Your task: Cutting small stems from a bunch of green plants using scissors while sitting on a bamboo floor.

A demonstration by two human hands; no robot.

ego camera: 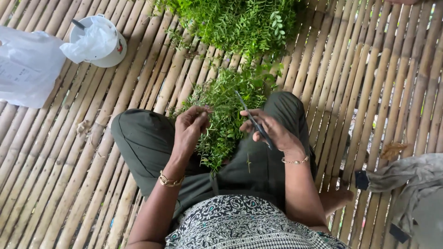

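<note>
leafy sprigs (226,115) pinched in left hand (189,129); right hand (272,131) grips half-hidden scissors (254,121).

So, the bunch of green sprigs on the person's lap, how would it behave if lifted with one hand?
The bunch of sprigs is probably light and floppy: its stems look thin with many small leaves. It lies loose, so some sprigs would likely slip out. The left hand pinches only a few stems, while the right hand holds a thin dark blade.

Both hands over lap: left hand (190,127) fingers pinched tog., right hand (270,129) curled in grip, wrists bent.
</note>
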